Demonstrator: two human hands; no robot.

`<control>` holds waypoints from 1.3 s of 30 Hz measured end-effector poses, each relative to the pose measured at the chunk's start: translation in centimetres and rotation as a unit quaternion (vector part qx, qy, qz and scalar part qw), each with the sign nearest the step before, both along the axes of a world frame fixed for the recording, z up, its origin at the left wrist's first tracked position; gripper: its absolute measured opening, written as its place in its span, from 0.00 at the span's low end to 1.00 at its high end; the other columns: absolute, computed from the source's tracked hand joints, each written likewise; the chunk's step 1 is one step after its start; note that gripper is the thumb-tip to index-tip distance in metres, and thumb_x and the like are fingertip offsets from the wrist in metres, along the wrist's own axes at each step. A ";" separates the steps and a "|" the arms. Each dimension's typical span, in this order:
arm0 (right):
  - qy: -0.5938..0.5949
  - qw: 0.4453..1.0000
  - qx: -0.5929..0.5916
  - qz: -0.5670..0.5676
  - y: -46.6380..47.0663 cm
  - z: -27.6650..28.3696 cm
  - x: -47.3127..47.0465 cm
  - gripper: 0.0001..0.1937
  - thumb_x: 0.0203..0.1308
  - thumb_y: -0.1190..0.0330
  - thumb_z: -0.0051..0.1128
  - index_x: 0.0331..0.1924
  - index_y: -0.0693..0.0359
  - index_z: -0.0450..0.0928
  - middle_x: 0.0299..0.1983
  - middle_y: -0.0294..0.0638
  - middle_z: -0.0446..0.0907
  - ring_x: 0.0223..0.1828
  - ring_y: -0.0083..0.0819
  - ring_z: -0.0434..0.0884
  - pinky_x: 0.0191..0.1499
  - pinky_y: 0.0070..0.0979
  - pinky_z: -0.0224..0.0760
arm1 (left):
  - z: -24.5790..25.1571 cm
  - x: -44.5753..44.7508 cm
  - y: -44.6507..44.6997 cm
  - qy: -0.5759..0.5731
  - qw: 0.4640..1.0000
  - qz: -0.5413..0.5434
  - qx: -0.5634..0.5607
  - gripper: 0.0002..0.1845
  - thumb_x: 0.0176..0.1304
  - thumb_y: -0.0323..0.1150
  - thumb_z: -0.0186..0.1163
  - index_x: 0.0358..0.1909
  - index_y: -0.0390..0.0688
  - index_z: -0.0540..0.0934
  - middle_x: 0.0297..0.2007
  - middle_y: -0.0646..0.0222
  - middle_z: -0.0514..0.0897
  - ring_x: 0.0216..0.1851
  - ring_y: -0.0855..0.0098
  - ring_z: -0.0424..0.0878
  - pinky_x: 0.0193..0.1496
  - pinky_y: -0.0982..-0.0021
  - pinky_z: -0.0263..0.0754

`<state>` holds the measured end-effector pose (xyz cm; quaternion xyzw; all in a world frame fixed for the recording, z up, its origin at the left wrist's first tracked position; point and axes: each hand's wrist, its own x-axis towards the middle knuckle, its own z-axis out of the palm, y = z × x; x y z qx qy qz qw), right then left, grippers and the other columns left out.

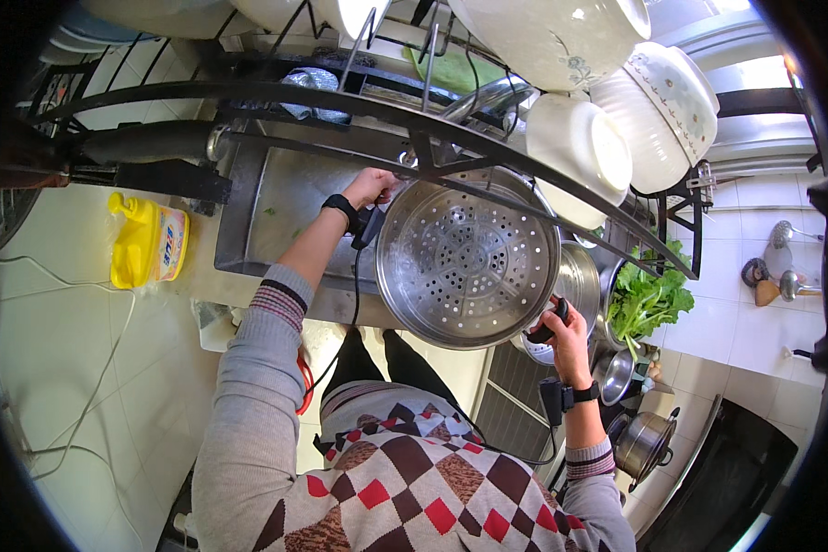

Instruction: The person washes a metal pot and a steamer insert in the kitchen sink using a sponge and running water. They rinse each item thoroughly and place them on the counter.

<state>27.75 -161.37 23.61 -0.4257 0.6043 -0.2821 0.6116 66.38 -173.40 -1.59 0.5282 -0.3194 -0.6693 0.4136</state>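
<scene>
A round stainless-steel steamer tray with a perforated base (466,259) is held up at the right part of the steel sink (297,200). My right hand (564,334) grips its black side handle at the lower right. At the tray's upper left is my left hand (372,186), close to the rim and below the faucet; its fingers are partly hidden, so whether it holds the rim is unclear. Small green bits lie in the sink basin. Another steel pot (579,276) stands behind the tray to the right.
A black metal dish rack (421,131) with white bowls (579,159) crosses above the sink. Leafy greens (652,297) fill a container at right, near a small steel bowl (614,376) and a lidded pot (643,445). A yellow detergent bottle (134,241) stands at left.
</scene>
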 end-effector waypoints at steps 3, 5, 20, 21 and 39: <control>-0.015 0.999 0.004 -0.034 0.6 -0.2 -0.4 0.23 0.55 0.73 0.50 0.56 0.70 0.65 0.25 0.36 0.75 0.25 0.22 0.77 0.30 0.17 0.73 | -2.0 -0.9 -1.8 0.055 0.998 0.009 -0.043 0.06 0.55 0.20 0.53 0.34 0.38 0.77 0.26 0.67 0.79 0.24 0.73 0.78 0.23 0.75 0.72; -0.035 0.998 0.014 -0.058 0.8 -0.3 -0.6 0.22 0.55 0.73 0.50 0.55 0.71 0.64 0.26 0.36 0.75 0.26 0.23 0.77 0.31 0.18 0.74 | -2.5 -1.3 -2.2 0.146 0.985 0.039 -0.079 0.11 0.52 0.15 0.51 0.36 0.38 0.76 0.31 0.65 0.80 0.27 0.72 0.80 0.27 0.75 0.75; -0.146 0.979 0.095 -0.101 -0.3 -1.5 -0.2 0.19 0.56 0.75 0.49 0.52 0.71 0.61 0.28 0.39 0.71 0.27 0.30 0.76 0.36 0.27 0.73 | 4.2 0.8 0.8 -0.017 1.000 -0.016 -0.002 0.10 0.60 0.37 0.55 0.26 0.41 0.77 0.19 0.75 0.74 0.18 0.83 0.68 0.19 0.79 0.62; -0.147 0.979 0.099 -0.098 -0.5 -1.6 -0.1 0.19 0.56 0.75 0.49 0.51 0.71 0.61 0.28 0.38 0.71 0.27 0.31 0.76 0.36 0.27 0.73 | 3.7 1.4 0.8 -0.010 1.000 -0.027 0.005 0.11 0.61 0.37 0.54 0.28 0.41 0.78 0.21 0.75 0.76 0.21 0.83 0.70 0.21 0.79 0.64; -0.099 0.969 0.167 0.153 -14.4 -22.3 15.1 0.06 0.61 0.67 0.49 0.35 0.60 0.70 0.24 0.34 0.69 0.19 0.25 0.71 0.20 0.23 0.67 | 16.8 13.2 23.1 0.203 0.962 0.179 0.027 0.11 0.68 0.38 0.43 0.37 0.43 0.71 0.45 0.67 0.76 0.46 0.73 0.75 0.47 0.68 0.72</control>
